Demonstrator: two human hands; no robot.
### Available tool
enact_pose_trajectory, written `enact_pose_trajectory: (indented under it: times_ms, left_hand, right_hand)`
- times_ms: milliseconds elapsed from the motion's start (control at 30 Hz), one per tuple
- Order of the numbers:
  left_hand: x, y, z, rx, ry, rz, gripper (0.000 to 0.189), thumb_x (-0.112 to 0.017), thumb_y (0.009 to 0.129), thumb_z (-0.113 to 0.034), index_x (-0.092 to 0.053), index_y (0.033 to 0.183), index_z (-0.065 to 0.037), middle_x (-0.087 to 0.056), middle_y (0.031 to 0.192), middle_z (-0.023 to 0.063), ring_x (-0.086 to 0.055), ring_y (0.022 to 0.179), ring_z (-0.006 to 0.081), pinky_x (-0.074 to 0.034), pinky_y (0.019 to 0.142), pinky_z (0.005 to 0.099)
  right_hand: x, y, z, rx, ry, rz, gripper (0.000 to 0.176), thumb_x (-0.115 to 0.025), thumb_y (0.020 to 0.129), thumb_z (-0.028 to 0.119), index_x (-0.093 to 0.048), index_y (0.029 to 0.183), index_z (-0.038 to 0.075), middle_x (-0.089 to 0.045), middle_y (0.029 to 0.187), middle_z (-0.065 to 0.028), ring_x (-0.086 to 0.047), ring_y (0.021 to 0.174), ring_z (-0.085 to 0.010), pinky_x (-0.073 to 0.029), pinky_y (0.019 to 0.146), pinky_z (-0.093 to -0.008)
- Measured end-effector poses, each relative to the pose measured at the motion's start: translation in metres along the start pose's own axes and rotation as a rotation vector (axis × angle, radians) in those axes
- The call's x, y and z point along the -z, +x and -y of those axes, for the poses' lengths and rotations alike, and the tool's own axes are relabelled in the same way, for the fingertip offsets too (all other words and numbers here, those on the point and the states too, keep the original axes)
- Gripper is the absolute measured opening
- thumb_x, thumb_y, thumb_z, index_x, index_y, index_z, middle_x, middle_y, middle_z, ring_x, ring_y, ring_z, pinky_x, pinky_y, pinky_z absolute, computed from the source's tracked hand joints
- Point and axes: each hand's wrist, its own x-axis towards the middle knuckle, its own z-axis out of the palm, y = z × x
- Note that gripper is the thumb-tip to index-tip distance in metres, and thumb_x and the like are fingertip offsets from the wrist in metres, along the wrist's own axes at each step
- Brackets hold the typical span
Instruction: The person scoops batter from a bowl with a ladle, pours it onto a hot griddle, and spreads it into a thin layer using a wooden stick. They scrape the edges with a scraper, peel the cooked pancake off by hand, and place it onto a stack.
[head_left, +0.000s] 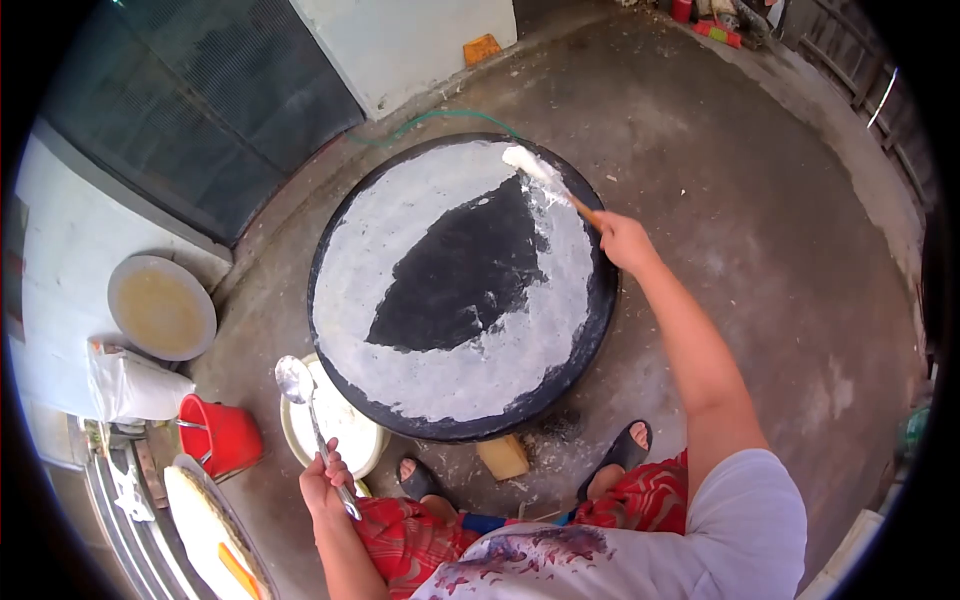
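Note:
My right hand is closed round the wooden handle of a batter-coated spreader. The spreader's white head rests at the far right part of a large round black griddle. Thin white batter covers much of the griddle in a broad ring, leaving a dark patch in the middle. In my left hand is a metal ladle, its bowl smeared white and raised over the edge of a pale tub. White batter is in that tub, partly hidden beneath the griddle's rim.
At left stand a red bucket, a white bag and a round tray leaning on the wall. Lower left, a large flat round holds an orange strip. A yellowish block sits under the griddle, between my feet.

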Motion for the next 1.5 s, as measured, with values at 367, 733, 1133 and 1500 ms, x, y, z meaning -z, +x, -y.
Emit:
enact_pose_trajectory:
  times_ms: [367,733,1133,1500]
  left_hand:
    - [0.012,-0.011,-0.004,0.028,0.003,0.083,0.031,-0.034,0.090,-0.018,-0.045,0.106,0.005,-0.045,0.072,0.0060,-0.038,0.050,0.0091,-0.031,0.039,0.0194]
    - [0.029,-0.019,-0.015,0.020,-0.018,0.109,0.031,-0.032,0.091,-0.019,-0.044,0.106,0.005,-0.045,0.074,0.0059,-0.038,0.049,0.0090,-0.032,0.039,0.0193]
    - [0.036,-0.021,-0.018,0.038,0.005,0.154,0.031,-0.032,0.091,-0.019,-0.043,0.106,0.006,-0.044,0.075,0.0065,-0.036,0.050,0.0091,-0.031,0.040,0.0194]
    - [0.046,-0.026,-0.024,0.023,0.001,0.180,0.031,-0.031,0.091,-0.018,-0.042,0.106,0.006,-0.044,0.075,0.0068,-0.037,0.051,0.0093,-0.031,0.041,0.0196]
  right_hand:
    - [-0.011,-0.030,0.029,-0.346,0.350,0.314,0.029,-0.043,0.081,0.013,-0.059,0.105,0.014,-0.061,0.092,-0.0146,-0.058,0.088,-0.0296,-0.044,0.075,-0.0353]
    - [-0.007,-0.085,0.060,-0.135,-0.016,0.021,0.028,-0.045,0.082,0.019,-0.059,0.106,0.019,-0.059,0.100,-0.0142,-0.057,0.091,-0.0279,-0.044,0.079,-0.0325]
    - [-0.083,-0.077,0.063,-0.020,0.155,0.161,0.029,-0.045,0.083,0.022,-0.057,0.109,0.022,-0.061,0.098,-0.0107,-0.057,0.091,-0.0264,-0.044,0.077,-0.0343]
    - [-0.038,-0.125,0.085,-0.081,-0.032,0.106,0.029,-0.045,0.082,0.019,-0.056,0.109,0.022,-0.060,0.098,-0.0103,-0.057,0.091,-0.0276,-0.044,0.079,-0.0370]
